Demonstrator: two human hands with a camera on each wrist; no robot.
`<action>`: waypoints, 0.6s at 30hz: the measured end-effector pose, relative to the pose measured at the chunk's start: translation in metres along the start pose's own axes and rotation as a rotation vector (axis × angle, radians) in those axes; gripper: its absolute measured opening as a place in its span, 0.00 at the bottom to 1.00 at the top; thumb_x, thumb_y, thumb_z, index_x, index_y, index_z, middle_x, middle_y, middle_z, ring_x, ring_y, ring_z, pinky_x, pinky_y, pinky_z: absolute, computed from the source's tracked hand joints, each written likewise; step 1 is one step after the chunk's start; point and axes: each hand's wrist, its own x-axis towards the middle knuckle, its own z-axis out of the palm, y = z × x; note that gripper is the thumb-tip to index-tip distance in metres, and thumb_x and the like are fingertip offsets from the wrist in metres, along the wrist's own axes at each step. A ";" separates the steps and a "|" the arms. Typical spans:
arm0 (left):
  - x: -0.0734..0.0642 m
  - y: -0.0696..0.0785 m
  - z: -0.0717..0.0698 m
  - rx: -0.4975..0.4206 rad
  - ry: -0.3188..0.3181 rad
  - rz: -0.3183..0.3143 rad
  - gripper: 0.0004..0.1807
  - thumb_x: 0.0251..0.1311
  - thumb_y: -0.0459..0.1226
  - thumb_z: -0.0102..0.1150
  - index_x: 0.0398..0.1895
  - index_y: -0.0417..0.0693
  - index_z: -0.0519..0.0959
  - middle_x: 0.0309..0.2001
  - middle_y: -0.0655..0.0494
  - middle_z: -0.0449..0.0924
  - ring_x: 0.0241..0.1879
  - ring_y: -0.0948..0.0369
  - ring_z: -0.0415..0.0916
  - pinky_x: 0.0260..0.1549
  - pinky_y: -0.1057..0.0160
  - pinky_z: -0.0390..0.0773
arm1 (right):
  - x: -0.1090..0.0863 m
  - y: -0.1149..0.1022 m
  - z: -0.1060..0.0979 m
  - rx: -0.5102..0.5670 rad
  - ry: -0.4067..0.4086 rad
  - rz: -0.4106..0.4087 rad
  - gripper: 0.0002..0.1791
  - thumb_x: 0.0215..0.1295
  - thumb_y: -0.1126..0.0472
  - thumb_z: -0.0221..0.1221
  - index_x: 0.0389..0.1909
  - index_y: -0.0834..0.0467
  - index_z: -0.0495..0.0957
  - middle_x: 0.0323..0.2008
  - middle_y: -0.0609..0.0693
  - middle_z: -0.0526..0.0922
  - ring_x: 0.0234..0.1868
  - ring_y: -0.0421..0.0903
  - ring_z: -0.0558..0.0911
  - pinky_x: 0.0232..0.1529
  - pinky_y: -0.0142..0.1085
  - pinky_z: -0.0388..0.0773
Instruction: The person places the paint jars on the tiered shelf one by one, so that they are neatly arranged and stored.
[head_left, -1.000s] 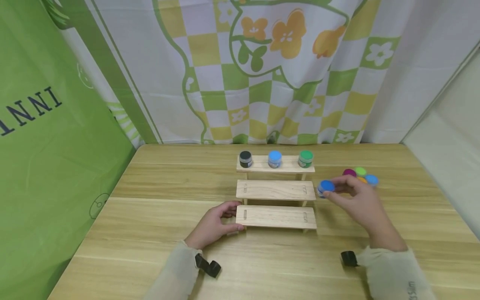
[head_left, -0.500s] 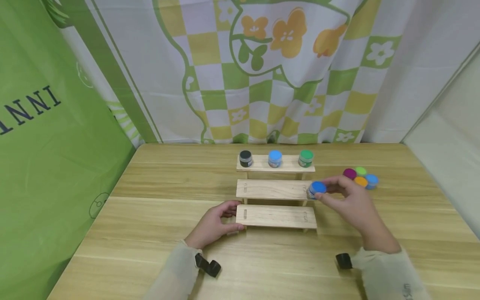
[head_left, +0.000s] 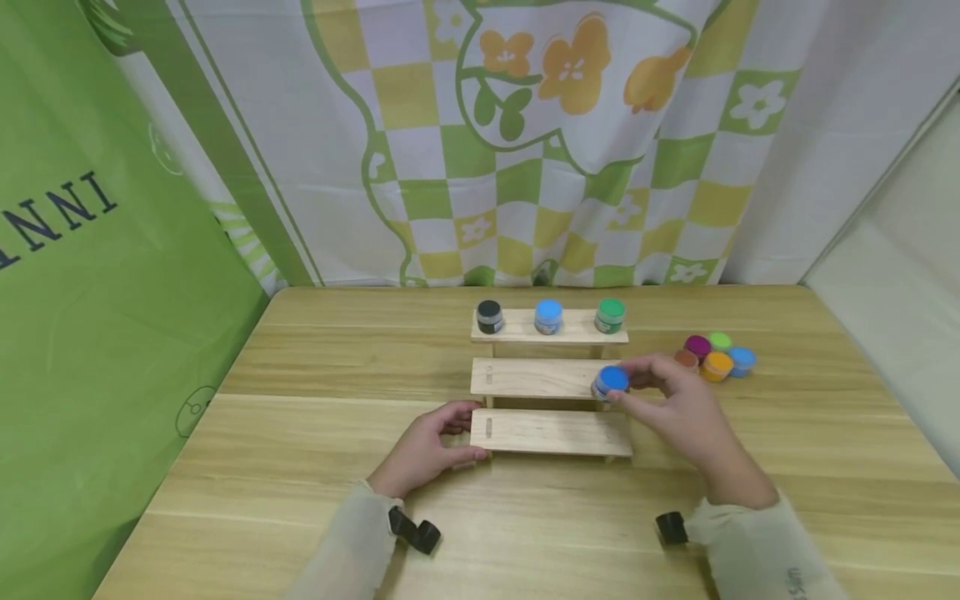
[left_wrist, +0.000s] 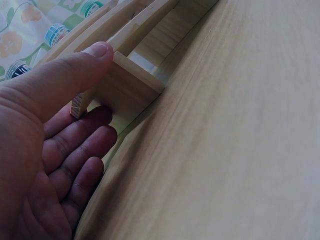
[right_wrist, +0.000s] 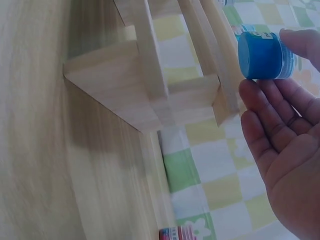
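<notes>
Left hand sat on the counter at the left end of the wooden rack. Its thumb lay on top of the lowest step's end & the fingers tucked under/beside it, loosely curled round that end, per left wrist view.

Rack had 3 steps, stair-like. Top step carried 3 jars, left to right: black jar, light blue jar, green jar. Middle & bottom steps were bare apart from what the right hand brought in.

Right hand reached in from the right, forearm slanting up from the lower right, w/ the wrist above the counter. It pinched 1 blue jar between thumb & fingertips, other fingers fairly straight; right wrist view showed the jar at the fingertips w/ the palm open below. Blue jar was at the right end of the middle step; couldn't tell if it touched the wood.

Further right on the counter, well apart from the rack, was a cluster of 5 jars: brown, purple, lime green, orange, light blue, touching or nearly so.
</notes>
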 end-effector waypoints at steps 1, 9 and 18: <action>0.000 0.000 0.000 0.000 -0.001 -0.002 0.37 0.43 0.52 0.71 0.60 0.60 0.70 0.50 0.67 0.76 0.48 0.66 0.73 0.50 0.59 0.72 | 0.000 0.000 0.002 0.002 -0.004 -0.010 0.14 0.56 0.55 0.66 0.43 0.53 0.78 0.40 0.41 0.80 0.43 0.38 0.77 0.46 0.33 0.73; -0.001 -0.001 0.000 0.000 -0.009 0.008 0.37 0.44 0.52 0.70 0.61 0.61 0.69 0.50 0.65 0.75 0.49 0.64 0.73 0.51 0.58 0.72 | 0.001 -0.002 0.011 0.043 -0.015 -0.059 0.14 0.55 0.57 0.66 0.42 0.53 0.78 0.39 0.41 0.81 0.40 0.40 0.78 0.46 0.33 0.74; -0.001 -0.001 0.000 0.014 0.006 0.006 0.37 0.43 0.52 0.71 0.60 0.60 0.70 0.48 0.66 0.76 0.48 0.65 0.73 0.51 0.59 0.72 | 0.004 -0.014 0.020 0.063 -0.069 -0.026 0.16 0.57 0.51 0.65 0.44 0.52 0.76 0.41 0.41 0.80 0.41 0.41 0.78 0.43 0.43 0.77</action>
